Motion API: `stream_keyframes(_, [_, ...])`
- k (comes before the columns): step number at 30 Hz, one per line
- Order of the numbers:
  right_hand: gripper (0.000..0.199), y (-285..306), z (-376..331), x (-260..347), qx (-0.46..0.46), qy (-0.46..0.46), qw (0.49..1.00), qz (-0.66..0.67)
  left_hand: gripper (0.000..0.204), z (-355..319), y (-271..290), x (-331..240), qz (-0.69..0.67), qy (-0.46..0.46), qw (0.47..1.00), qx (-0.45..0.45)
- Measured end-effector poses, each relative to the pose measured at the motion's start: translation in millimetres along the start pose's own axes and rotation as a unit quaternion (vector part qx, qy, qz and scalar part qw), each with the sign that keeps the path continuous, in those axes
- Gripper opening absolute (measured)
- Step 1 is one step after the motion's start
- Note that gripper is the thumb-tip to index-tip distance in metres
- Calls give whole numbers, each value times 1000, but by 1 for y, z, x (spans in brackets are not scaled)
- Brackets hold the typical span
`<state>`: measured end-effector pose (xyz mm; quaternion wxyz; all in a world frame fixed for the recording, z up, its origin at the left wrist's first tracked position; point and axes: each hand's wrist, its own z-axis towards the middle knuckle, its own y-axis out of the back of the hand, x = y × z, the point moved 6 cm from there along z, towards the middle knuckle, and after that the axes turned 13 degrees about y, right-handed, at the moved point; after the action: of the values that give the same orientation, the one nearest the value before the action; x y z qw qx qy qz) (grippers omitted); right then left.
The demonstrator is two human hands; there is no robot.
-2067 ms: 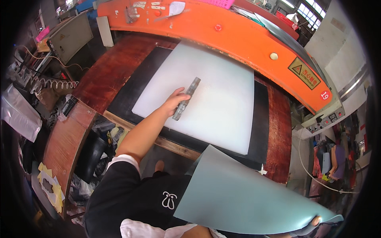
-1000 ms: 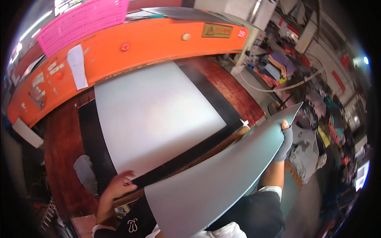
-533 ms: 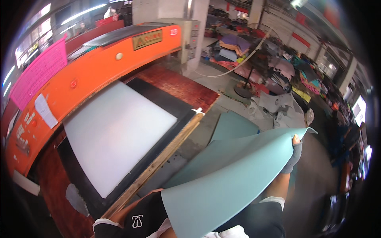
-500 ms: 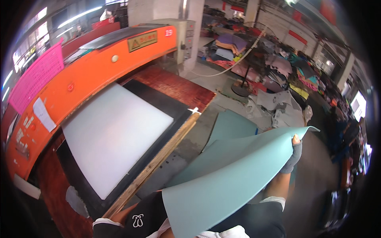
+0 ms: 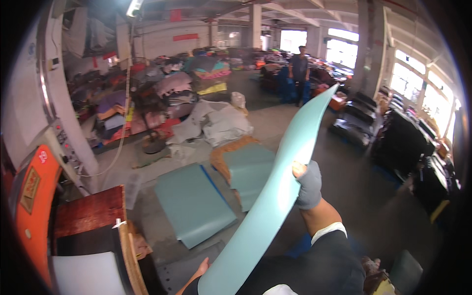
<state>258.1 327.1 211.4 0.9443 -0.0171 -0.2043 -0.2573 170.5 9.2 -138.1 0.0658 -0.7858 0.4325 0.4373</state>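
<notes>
A long, pale green leather-like sheet (image 5: 260, 231) stands curved and tilted in front of me, its upper end pointing up to the right. My right hand (image 5: 309, 184), in a grey fingerless glove, is closed on the sheet's right edge, with the thumb on the near face. Low down, my bare left hand (image 5: 200, 271) shows beside the sheet's lower left edge. Most of its fingers are hidden behind the sheet, so its grip cannot be made out. On the floor beyond lie a flat green piece (image 5: 194, 204) with a blue strip and another green piece (image 5: 250, 167) with a ragged tan border.
An orange press (image 5: 39, 196) stands at the left. Beside it is a wood-edged bed with a white plate (image 5: 88, 275). A stand with a round base (image 5: 153, 144) and crumpled grey hides (image 5: 221, 123) lie ahead. A person (image 5: 298, 73) stands far back. Dark stacks (image 5: 405, 140) line the right.
My view has swung right, away from the press. The sheet in my right hand now stands steeper and narrower to view, and part of my left hand has come into sight.
</notes>
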Motion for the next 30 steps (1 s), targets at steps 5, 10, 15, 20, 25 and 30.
stream_keyframes(5, [25, 46, -13, 33, -167, -195, 966, 15, 47, 95, -13, -50, 122, -72, 990, -3])
stream_keyframes(10, [29, 71, -19, 40, -209, -209, 955, -38, 46, 156, -39, -74, 193, -87, 977, -9])
stream_keyframes(15, [21, 100, -47, 3, -219, -235, 945, -68, 45, 177, -52, -71, 223, -85, 971, -10])
stream_keyframes(20, [35, 124, -34, -76, -145, -228, 943, -196, 44, 182, -69, -71, 225, -87, 970, -10])
stream_keyframes(25, [43, 108, 13, -109, -77, -198, 967, -144, 43, 197, -17, -83, 143, -126, 981, -39])
stream_keyframes(30, [28, 81, 97, -76, -69, 13, 985, -158, 42, 133, 185, -116, -46, -226, 959, -165])
